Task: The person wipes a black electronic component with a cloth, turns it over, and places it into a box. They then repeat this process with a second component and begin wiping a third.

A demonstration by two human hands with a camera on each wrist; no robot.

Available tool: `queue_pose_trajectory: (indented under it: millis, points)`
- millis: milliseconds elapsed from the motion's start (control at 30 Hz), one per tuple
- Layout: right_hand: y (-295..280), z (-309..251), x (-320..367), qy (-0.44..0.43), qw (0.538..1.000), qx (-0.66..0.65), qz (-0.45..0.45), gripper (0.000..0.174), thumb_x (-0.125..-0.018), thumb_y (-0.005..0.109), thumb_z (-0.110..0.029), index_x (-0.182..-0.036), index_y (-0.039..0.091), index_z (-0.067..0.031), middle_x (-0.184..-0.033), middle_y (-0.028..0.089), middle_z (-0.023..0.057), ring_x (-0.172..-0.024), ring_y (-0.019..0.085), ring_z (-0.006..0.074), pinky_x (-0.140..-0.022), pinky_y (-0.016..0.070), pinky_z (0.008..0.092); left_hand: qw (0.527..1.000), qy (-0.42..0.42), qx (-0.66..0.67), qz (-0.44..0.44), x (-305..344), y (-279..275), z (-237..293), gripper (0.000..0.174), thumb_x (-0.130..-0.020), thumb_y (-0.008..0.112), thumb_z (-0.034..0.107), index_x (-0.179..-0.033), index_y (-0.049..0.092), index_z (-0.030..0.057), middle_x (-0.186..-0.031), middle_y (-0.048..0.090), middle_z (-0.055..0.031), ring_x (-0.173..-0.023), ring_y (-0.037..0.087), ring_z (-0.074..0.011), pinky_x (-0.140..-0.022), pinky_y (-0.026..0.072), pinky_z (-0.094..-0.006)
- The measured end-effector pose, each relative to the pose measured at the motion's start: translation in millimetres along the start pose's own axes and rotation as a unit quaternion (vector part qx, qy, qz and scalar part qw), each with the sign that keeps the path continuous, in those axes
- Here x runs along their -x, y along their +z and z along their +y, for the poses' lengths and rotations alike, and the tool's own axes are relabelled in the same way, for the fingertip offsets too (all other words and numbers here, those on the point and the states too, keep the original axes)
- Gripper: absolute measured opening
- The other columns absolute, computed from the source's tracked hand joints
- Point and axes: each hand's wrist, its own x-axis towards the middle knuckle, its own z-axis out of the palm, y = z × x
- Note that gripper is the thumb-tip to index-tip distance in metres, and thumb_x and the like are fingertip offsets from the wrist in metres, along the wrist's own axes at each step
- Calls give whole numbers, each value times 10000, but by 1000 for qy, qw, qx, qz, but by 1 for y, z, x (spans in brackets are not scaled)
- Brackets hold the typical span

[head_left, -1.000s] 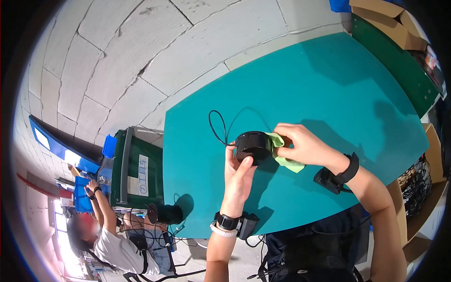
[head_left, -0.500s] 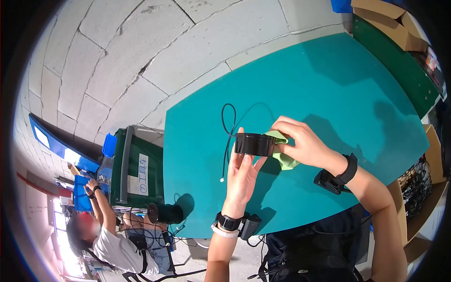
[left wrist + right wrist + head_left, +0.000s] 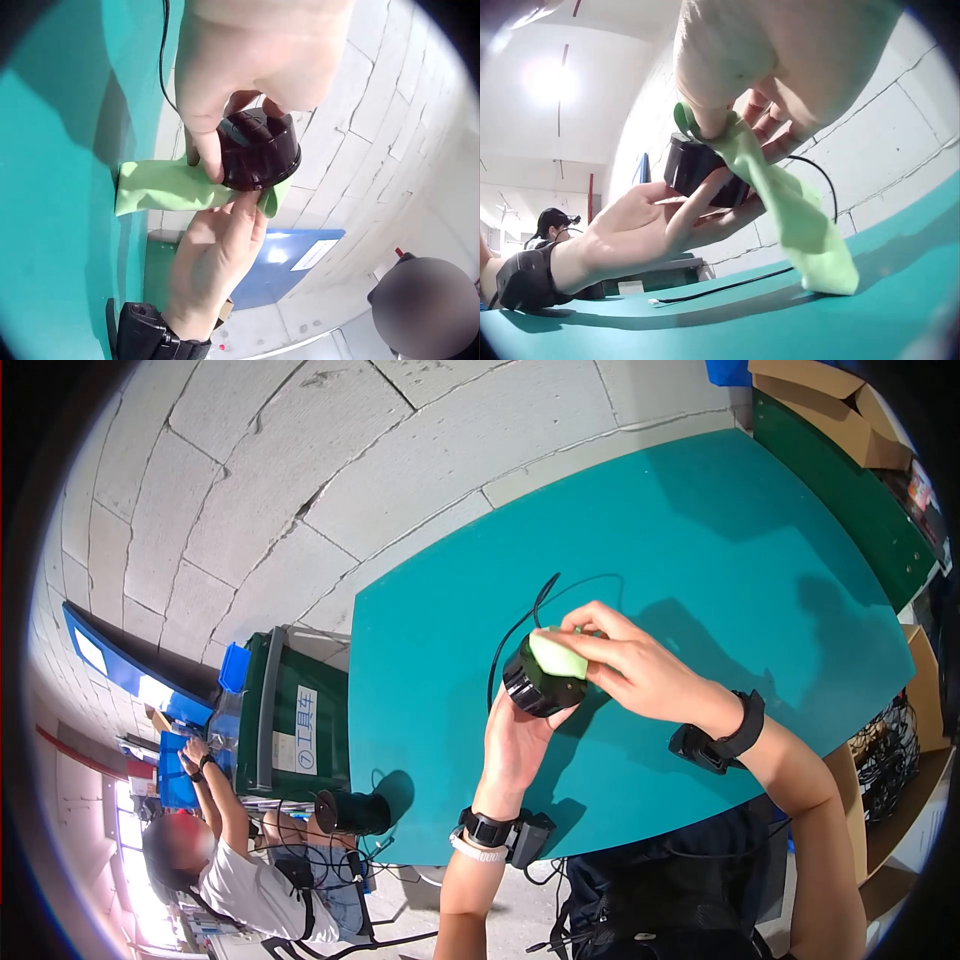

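Left grip (image 3: 512, 735) is clamped on the black round unit (image 3: 533, 688): thumb on one side wall, fingers curled up behind the other, palm under it, raised clear of the worktop (image 3: 700, 560). The unit sits tilted with its flat face turned up toward the right side, probably so that face is open to the other hand. Right grip (image 3: 630, 665) comes in from the right and is closed on the green cloth (image 3: 558, 653), fingertips pinching a fold and pressing it flat on the unit's top face. The right wrist view shows the rest of the cloth hanging loose below the right grip, its tail touching the worktop. The hold looks like a brace: left steadies, right works the cloth over the surface. A thin black cable (image 3: 520, 610) leaves the unit on the far side of the left grip, arcs away and trails slack on the worktop, its small plug end lying free in the right wrist view. Beyond the grips is a grey block wall (image 3: 300, 480). Left of the left grip, below the worktop edge, stands a green cart (image 3: 285, 720), with another person (image 3: 235, 875) seated beside it. Far right of the right grip, cardboard boxes (image 3: 830, 405).
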Motion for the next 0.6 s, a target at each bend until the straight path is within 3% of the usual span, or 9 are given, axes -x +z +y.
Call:
queue_pose_trajectory:
  millis: [67,100,133,200,233,333,367,600]
  points:
    - [-4,6,2,98,994,-11,-36,463,-827,478,70,-1254,563,-88,-1090,509,109,-902,574,256,-808,476,344,1000,10,-2,2,0,-1,0,471,-994,353,338,-1388,341,81,-1325,466,-100,-1187,512,-208,-938,490,-381]
    - [-6,1,2,107,993,-24,-47,444,-842,460,64,-1256,555,-67,-1095,515,119,-897,582,263,-815,474,349,1000,22,-10,3,0,-1,0,476,-992,369,330,-1401,325,91,-1329,465,-102,-1191,511,-211,-942,486,-384]
    - [-5,1,2,106,993,-23,-47,444,-842,460,64,-1256,555,-67,-1095,515,119,-897,582,263,-815,474,349,999,35,-17,3,0,-1,0,485,-989,385,322,-1414,309,101,-1333,463,-104,-1194,509,-214,-947,482,-386]
    - [0,0,2,5,999,-46,-22,452,-841,443,71,-1261,549,-59,-1113,513,121,-922,581,263,-821,472,353,999,30,-32,17,0,2,2,498,-971,427,336,-1402,330,106,-1337,462,-100,-1196,509,-223,-956,474,-393]
    - [-2,-5,-1,-3,999,-51,-18,469,-835,429,82,-1268,544,-60,-1124,511,124,-935,578,262,-826,469,352,998,25,-46,31,1,4,2,512,-952,469,350,-1389,352,111,-1341,462,-96,-1197,509,-231,-966,467,-399]
    - [-4,-6,-3,26,998,-50,1,479,-829,428,89,-1270,541,-59,-1130,509,125,-934,573,262,-825,469,343,998,34,-54,3,1,2,-2,559,-932,514,330,-1412,323,118,-1348,455,-95,-1207,503,-243,-966,460,-420]
    - [-7,-8,-3,75,996,-39,-19,484,-828,439,83,-1281,532,-61,-1118,517,121,-927,569,262,-822,468,336,998,31,-44,-10,1,3,0,586,-922,534,307,-1425,302,114,-1349,456,-99,-1208,501,-251,-971,453,-445]
    - [-8,-2,1,33,996,-85,-6,411,-835,468,55,-1221,569,-44,-1071,542,111,-921,569,238,-795,470,323,998,46,-30,-17,2,0,1,565,-930,562,245,-1415,305,109,-1293,503,-119,-1193,511,-231,-990,441,-408]
